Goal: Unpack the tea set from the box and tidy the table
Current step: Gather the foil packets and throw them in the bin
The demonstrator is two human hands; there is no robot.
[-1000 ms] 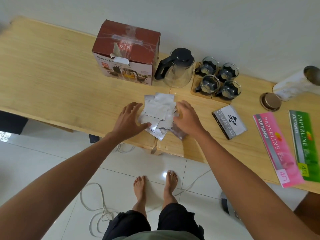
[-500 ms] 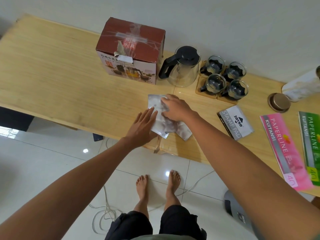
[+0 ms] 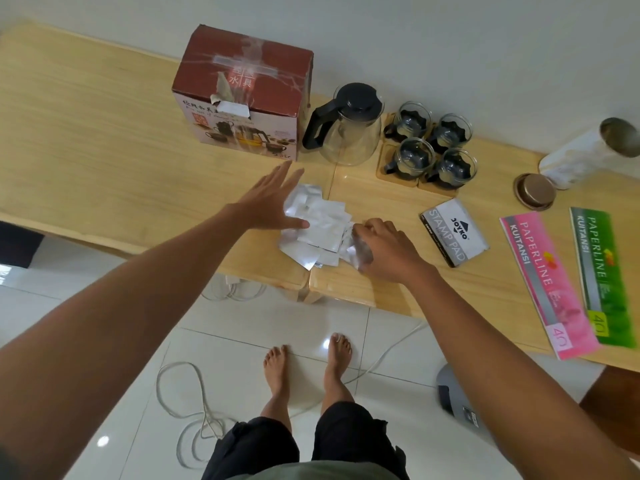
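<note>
Both of my hands sit at the near edge of the table (image 3: 86, 140), flanking a pile of silvery foil packets (image 3: 317, 225). My left hand (image 3: 268, 202) is spread flat, fingers splayed, thumb touching the pile's left side. My right hand (image 3: 382, 249) is curled and pinching crumpled clear wrapping at the pile's right edge; its fingertips are hidden. Wide bare tabletop lies left of the box (image 3: 242, 98). Behind the pile stand the glass teapot (image 3: 348, 128) and four cups (image 3: 429, 147) on wooden coasters. Crowded room on the right: stamp pad (image 3: 453, 232), pink booklet (image 3: 550, 282), green booklet (image 3: 601, 271) overhanging the edge
</note>
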